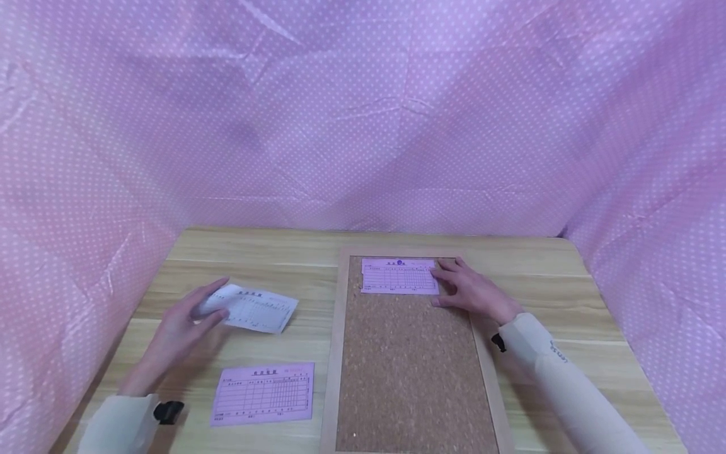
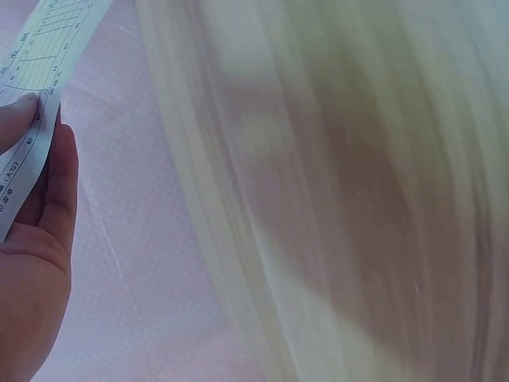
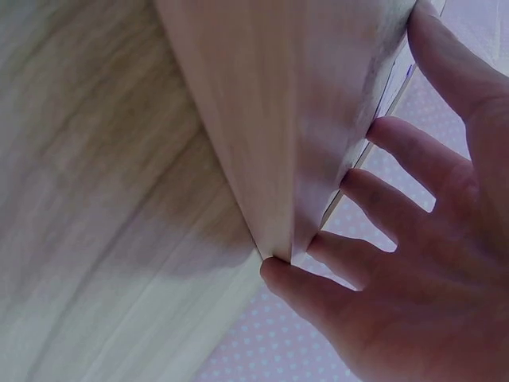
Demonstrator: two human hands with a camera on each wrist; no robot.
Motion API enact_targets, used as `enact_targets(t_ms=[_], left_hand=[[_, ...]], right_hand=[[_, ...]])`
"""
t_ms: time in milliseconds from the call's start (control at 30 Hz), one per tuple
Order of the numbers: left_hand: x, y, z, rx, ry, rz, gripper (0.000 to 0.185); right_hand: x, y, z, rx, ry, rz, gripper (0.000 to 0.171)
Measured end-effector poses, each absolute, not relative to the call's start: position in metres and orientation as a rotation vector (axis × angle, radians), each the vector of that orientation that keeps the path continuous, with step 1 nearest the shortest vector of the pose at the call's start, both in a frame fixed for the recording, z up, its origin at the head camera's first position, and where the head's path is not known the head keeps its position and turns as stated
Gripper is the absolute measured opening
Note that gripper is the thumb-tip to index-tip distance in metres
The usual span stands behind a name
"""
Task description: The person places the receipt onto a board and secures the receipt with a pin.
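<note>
Left hand (image 1: 180, 328): pinches the near end of a white printed paper slip (image 1: 253, 308), raised just above the light wooden counter (image 1: 272, 261).
Right hand (image 1: 472, 290): fingers relaxed and flat, touching the right edge of a pink printed form (image 1: 399, 276).
Pink form: lies at the top of the wood-framed cork board (image 1: 408, 366).
Second pink printed form (image 1: 263, 392): flat on the counter, near the left hand.
Backdrop: pink dotted cloth (image 1: 363, 113).
</note>
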State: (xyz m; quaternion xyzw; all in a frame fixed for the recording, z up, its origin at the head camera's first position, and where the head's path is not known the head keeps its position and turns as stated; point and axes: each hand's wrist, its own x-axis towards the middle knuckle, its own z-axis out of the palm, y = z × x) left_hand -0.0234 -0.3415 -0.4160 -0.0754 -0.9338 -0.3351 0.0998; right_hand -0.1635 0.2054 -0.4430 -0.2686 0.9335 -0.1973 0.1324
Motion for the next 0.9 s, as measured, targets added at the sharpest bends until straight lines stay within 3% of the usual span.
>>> enact_targets(t_ms=[900], left_hand=[[-0.048, -0.243, -0.412, -0.149, -2.503, -1.516, 0.067]], right_hand=[[-0.162, 0.207, -0.444, -0.796, 2.737, -0.634, 0.082]])
